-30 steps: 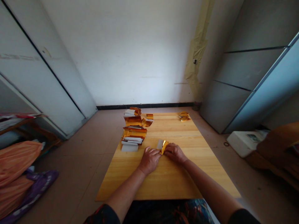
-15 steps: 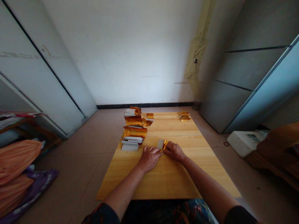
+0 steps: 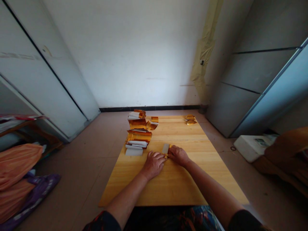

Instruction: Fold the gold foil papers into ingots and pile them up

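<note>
Wooden table (image 3: 183,189), curled hands (image 3: 154,164) on gold paper (image 3: 165,149).

A small, partly hidden, gold-and-grey foil paper sheet (image 3: 165,148) lies mid-scene, grey face flat, gold showing right and near.

One camera (head-worn) faces a wall (image 3: 134,57), looking down across the nearby table (image 3: 173,189)
</note>
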